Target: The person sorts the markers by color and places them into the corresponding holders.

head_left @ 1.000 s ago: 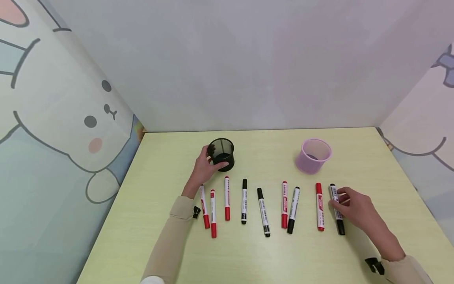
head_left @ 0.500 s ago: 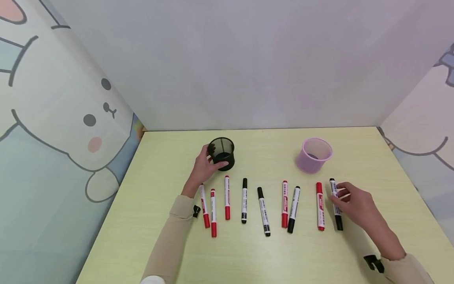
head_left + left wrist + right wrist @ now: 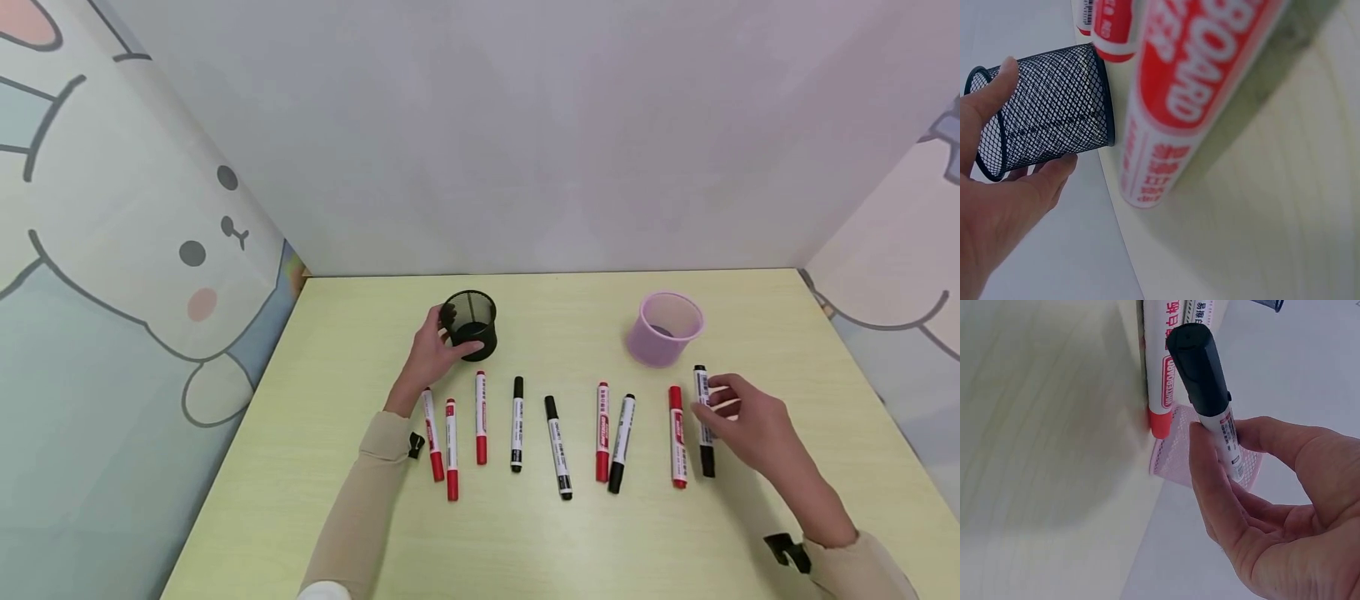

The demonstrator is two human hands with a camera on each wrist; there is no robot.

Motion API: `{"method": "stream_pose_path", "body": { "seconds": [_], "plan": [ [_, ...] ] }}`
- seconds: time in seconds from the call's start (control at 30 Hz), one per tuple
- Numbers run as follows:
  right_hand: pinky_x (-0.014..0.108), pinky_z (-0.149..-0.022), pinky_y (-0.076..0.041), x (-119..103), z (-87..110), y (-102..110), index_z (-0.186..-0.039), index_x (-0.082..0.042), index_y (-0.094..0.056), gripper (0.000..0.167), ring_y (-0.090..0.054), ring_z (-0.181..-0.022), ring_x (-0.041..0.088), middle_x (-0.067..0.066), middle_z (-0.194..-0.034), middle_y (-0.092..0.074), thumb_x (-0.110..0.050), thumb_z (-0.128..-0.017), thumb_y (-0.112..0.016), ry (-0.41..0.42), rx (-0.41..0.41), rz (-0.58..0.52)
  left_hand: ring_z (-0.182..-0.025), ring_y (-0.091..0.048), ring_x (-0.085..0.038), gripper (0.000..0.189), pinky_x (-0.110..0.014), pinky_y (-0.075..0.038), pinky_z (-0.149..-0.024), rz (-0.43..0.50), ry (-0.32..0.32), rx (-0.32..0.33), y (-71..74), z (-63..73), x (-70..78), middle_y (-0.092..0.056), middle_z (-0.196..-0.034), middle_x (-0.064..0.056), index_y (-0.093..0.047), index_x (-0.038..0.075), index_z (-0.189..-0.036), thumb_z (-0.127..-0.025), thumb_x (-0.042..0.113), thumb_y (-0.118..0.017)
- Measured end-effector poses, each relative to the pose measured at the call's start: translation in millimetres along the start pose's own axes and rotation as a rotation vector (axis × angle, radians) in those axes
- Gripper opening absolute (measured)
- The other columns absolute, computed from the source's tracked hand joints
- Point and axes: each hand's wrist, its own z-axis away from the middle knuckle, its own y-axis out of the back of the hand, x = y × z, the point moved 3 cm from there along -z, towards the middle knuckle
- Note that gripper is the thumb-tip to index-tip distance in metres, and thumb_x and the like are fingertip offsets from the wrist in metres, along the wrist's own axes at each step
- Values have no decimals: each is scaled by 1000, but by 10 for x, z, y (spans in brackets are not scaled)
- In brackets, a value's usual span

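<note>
My left hand (image 3: 429, 358) grips a black mesh pen cup (image 3: 480, 325) standing at the left back of the table. In the left wrist view its thumb lies on one side of the cup (image 3: 1054, 103) and the fingers curl around the other. Further right, my right hand (image 3: 757, 425) pinches a whiteboard marker (image 3: 702, 396) with a white barrel and black ends. The right wrist view shows this marker (image 3: 1200, 369) between thumb and fingers, raised off the table. Just left of it lies a red-capped whiteboard marker (image 3: 677, 442).
A lilac mesh pen cup (image 3: 651, 342) stands at the right back. Between the hands several red markers (image 3: 602, 433) and black markers (image 3: 558, 450) lie in a loose row. Two red markers (image 3: 451, 450) lie beside my left wrist. A pale wall (image 3: 555, 167) closes off the table's back.
My right hand has lifted the black marker and shifted it a little up and leftward, closer to the red marker beside it. The left hand has stayed on the black mesh pen cup.
</note>
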Motion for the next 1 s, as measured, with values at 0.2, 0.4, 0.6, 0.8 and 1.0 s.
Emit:
{"method": "stream_pose_path", "body": {
  "seconds": [0.2,0.4,0.6,0.8,1.0],
  "plan": [
    [22,-57,-54,-67,-20,23,-128,8,-54,48,-69,-93,42,25,-107,-68,-19,-95,-76,14,29,-13,-146,-38,-34,92,-49,-34,-120,-7,-9,-1,-3,-9,-8,-39,-157,-23,-28,-2,-155,-86,16,-86],
    [20,-59,-54,-154,-53,43,-129,5,-55,48,-69,-97,42,24,-110,-68,-21,-95,-76,33,58,-56,-145,-38,-32,91,-48,-34,-120,-3,3,-1,-8,-13,-15,-38,-157,-22,-28,-1,-155,-86,16,-86],
    [18,-60,-55,-242,-98,47,-130,3,-56,46,-70,-97,42,23,-112,-68,-19,-95,-76,63,88,-110,-147,-35,-35,93,-50,-32,-121,-4,10,-2,2,18,52,-36,-158,-23,-26,-1,-156,-87,17,-85],
    [16,-61,-54,-302,-141,54,-127,-1,-58,43,-64,-85,-6,18,-109,-70,-19,-94,-78,90,120,-138,-147,-36,-32,92,-48,-34,-120,-15,9,1,-3,-7,-4,-38,-158,-20,-28,2,-156,-86,19,-86],
    [17,-61,-55,-349,-165,20,-127,-2,-57,43,-56,-83,-17,18,-110,-69,-20,-94,-77,89,119,-178,-147,-37,-32,94,-48,-35,-119,-23,19,0,-20,9,-46,-38,-158,-19,-27,2,-156,-86,18,-86]
  ]
}}
